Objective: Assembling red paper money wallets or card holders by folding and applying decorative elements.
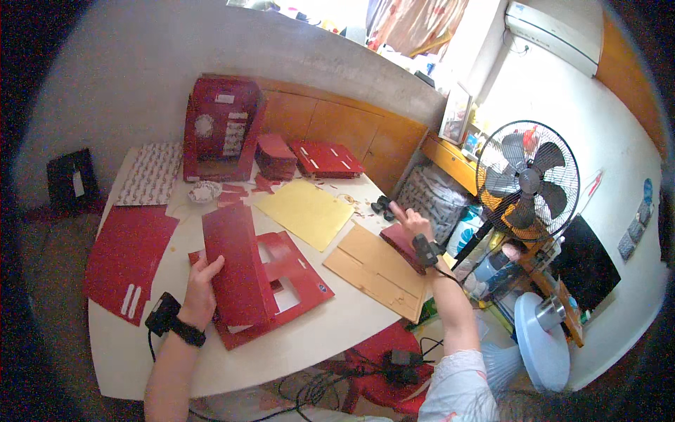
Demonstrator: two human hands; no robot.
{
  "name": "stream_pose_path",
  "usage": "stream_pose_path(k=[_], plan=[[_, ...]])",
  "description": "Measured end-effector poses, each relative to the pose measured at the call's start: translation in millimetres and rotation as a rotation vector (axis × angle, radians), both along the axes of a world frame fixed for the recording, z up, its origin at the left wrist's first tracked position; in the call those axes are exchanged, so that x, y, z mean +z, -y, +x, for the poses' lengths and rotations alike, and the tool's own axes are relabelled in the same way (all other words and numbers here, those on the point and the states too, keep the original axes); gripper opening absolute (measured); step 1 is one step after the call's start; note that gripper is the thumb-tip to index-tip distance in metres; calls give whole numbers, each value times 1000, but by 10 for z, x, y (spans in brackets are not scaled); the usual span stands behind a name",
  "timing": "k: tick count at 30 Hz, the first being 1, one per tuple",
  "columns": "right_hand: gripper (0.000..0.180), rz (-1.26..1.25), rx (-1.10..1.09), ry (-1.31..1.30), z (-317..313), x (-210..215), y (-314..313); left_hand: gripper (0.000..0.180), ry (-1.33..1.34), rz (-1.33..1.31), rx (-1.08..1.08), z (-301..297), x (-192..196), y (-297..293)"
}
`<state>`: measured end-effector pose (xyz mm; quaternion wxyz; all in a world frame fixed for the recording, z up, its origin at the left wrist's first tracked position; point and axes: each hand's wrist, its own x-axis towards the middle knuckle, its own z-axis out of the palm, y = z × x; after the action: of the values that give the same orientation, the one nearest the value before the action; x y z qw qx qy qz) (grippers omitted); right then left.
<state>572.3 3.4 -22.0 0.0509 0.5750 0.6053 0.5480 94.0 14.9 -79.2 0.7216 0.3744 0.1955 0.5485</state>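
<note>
sitting between hands (200, 294) (417, 226), red cardboard (239, 271) touches the left

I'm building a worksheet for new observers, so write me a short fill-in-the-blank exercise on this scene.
1. The person's ___ hand grips the red card panel.
2. Beside the brown board lies a plain sheet coloured ___.
3. The round, black-bladed appliance on the right is a ___.

Missing words: left; yellow; fan.

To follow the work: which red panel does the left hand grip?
The plain panel over the windowed red piece: the left hand grips its left edge. The red sheet with two white strips lies unheld.
</note>
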Motion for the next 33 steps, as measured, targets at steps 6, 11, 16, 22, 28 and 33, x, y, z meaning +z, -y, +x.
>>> stream_pose_path(k=[6, 11, 16, 22, 28, 33], plan=[[19, -181, 126, -370, 74, -281, -22, 33, -19, -7, -18, -28, -6, -3], [27, -440, -12, -839, -68, -112, 0, 34, -21, -14, -24, -48, 24, 16], [23, -486, 10, -1011, 116, -108, 10, 34, -13, 10, -14, -17, -3, -15], [15, -427, -19, -850, 124, -192, -10, 31, 6, -1, -6, -42, -6, -25], [12, -428, -35, -764, 132, -297, 53, 31, 24, -38, -8, -46, -7, -8], [9, 1, -340, -618, 489, -270, 3, 33, 16, 11, -58, 60, 22, -19]])
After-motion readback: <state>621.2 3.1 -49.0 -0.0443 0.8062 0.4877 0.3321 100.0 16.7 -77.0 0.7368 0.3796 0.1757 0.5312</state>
